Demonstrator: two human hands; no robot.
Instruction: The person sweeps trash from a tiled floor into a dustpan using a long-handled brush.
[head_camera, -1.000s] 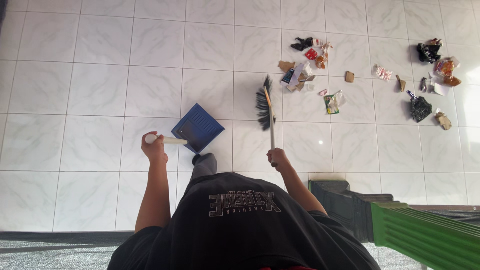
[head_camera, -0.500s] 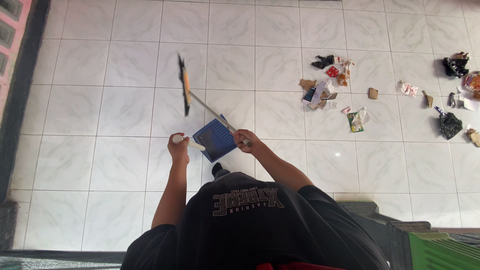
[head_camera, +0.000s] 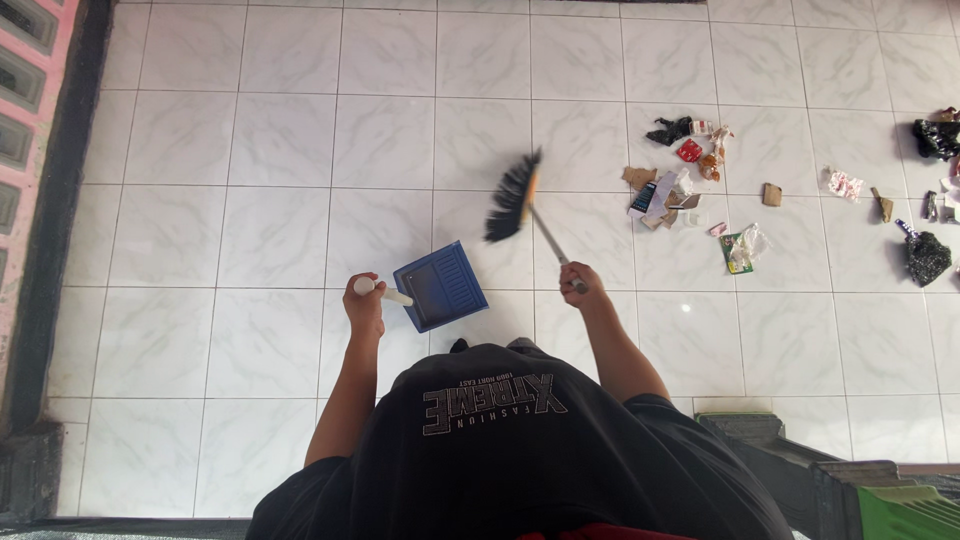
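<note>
Left hand (head_camera: 364, 300) was closed around the white handle of a blue plastic dustpan (head_camera: 440, 285), pan held low over the white marble-pattern tiled floor (head_camera: 250, 200), its mouth facing away from the person. Right hand (head_camera: 578, 281) was closed on the thin pale handle of a black-bristled hand broom (head_camera: 513, 197); the bristle head was up and to the left of that hand, just beyond the dustpan's far corner, blurred. Both arms reached out from a black T-shirt (head_camera: 500, 450). A scatter of litter (head_camera: 690, 185), wrappers, cardboard scraps and black plastic bits, lay on the tiles to the right, well apart from the broom head. More rubbish (head_camera: 928, 255) sat near the right edge.
</note>
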